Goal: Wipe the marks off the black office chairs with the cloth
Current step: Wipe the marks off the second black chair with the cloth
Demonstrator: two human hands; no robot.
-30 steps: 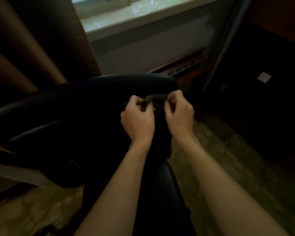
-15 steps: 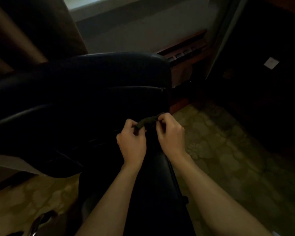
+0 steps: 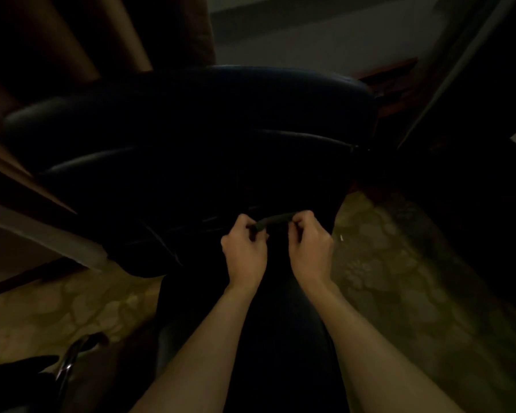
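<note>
Dim room, patterned floor (image 3: 399, 278) w/ a pale wall and dark curtain (image 3: 72, 40) behind. A black office chair (image 3: 191, 129) fills the middle of the view, seen from behind and above: backrest top edge runs roughly left-right across the frame, padded back dropping down toward the person.

The cloth (image 3: 276, 219) is dark, stretched into a narrow strip between both hands, held in front of the lower part of the chair back. Can't tell if it's touching the upholstery, too dark there. Left hand (image 3: 245, 251) has fingers curled in, pinching the strip's left end; right hand (image 3: 309, 245) likewise curled, pinching the right end. Hands sit close together, knuckles up, forearms coming in from the bottom of the frame.

Key relation: strip's long axis lies about left-right, rising slightly toward the right hand, so roughly parallel to the chair's top edge. Chair surface lies ahead of and just beyond the hands; neither hand is clearly nearer to it. Probably the cloth is being readied or refolded, i.e. wiping here not yet under way. Marks on the chair can't be made out in this light.
</note>
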